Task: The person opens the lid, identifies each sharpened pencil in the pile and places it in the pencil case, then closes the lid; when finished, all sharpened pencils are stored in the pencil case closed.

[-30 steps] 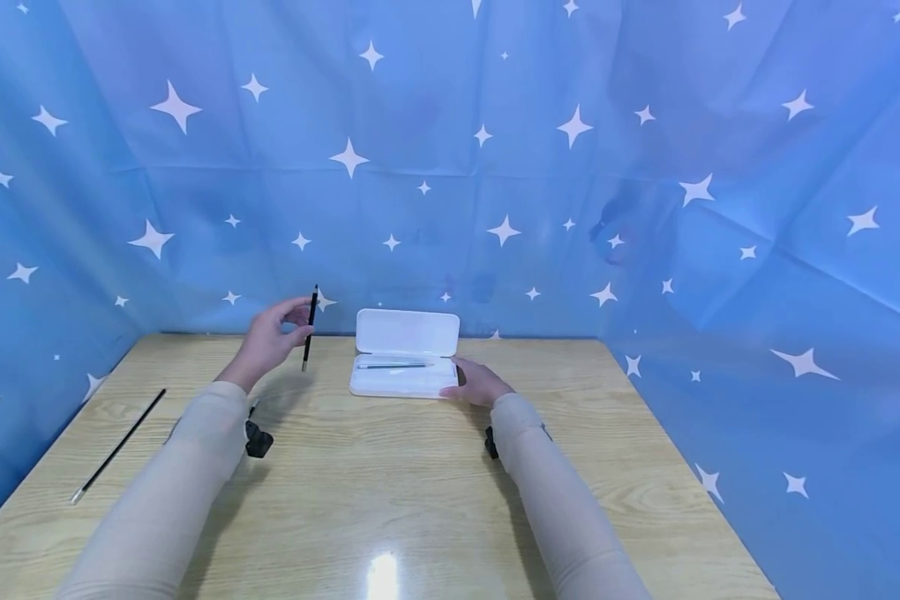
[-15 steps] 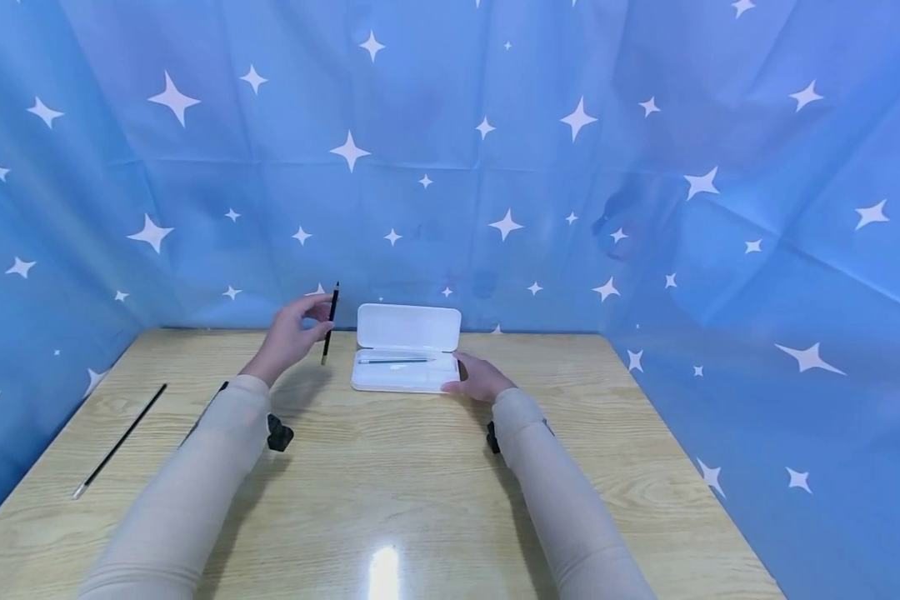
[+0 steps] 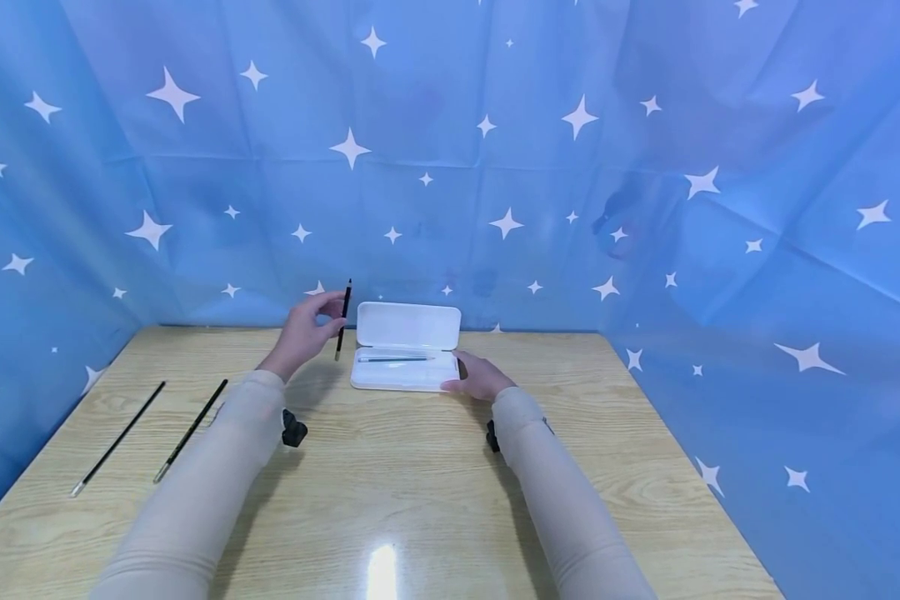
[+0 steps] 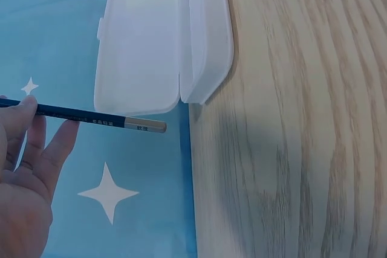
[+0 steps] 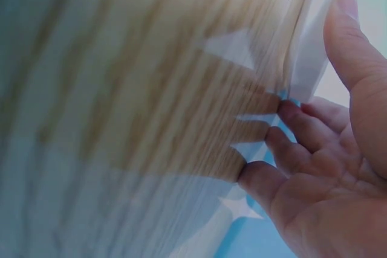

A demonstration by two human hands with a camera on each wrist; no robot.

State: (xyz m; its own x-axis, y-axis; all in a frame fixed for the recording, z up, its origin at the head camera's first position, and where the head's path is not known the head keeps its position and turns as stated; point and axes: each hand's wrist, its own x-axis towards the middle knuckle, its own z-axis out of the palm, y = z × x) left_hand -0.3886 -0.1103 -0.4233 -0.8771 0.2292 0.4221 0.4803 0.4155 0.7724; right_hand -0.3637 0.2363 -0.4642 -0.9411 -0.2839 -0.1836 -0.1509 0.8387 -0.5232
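My left hand point(image 3: 305, 332) pinches a dark pencil point(image 3: 343, 321) between thumb and fingers, raised just left of the white pencil case point(image 3: 408, 385). In the left wrist view the pencil point(image 4: 103, 118) has small lettering and a pale band at its blunt end, which points toward the table. The case lies with its lid point(image 3: 408, 325) up, and one pencil point(image 3: 396, 359) rests lengthwise inside. Around the case's right end is my right hand point(image 3: 482, 380), thumb at the front corner and fingers behind. The right wrist view shows the thumb point(image 5: 347, 34) against the white wall.
Two dark pencils lie slanted on the wooden table point(image 3: 420, 492): one at the far left point(image 3: 120, 437), another point(image 3: 191, 431) beside the left sleeve. A blue star-printed curtain point(image 3: 435, 208) stands behind the table's back edge and along both sides.
My left hand has moved right with its pencil, close to the case. The pencil beside the left sleeve has come into view. My right hand stays at the case.
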